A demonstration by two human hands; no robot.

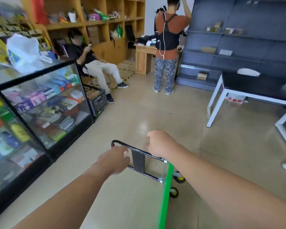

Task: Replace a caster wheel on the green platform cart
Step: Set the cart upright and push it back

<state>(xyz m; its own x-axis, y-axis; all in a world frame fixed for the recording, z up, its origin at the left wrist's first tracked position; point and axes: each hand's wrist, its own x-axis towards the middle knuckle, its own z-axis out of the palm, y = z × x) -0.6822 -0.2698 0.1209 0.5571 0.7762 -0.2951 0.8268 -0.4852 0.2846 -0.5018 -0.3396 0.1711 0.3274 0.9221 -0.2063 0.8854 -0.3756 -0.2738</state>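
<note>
The green platform cart [166, 187] is standing on edge on the tiled floor [139, 116], near a glass display case [45, 103] — its deck showing edge-on, two yellow-hubbed caster wheels [174, 192] sticking out to the right; the black handle [139, 150] is lying folded beside the deck; both hands are grasping it — the left hand [114, 160] curling round the far bend, the right hand [160, 144] closing over the upper bar

Of the person, only two forearms and hands showed: the left hand [116, 160] and the right hand [160, 143], both bare. The forearms were uncovered up to the near edge.
</note>
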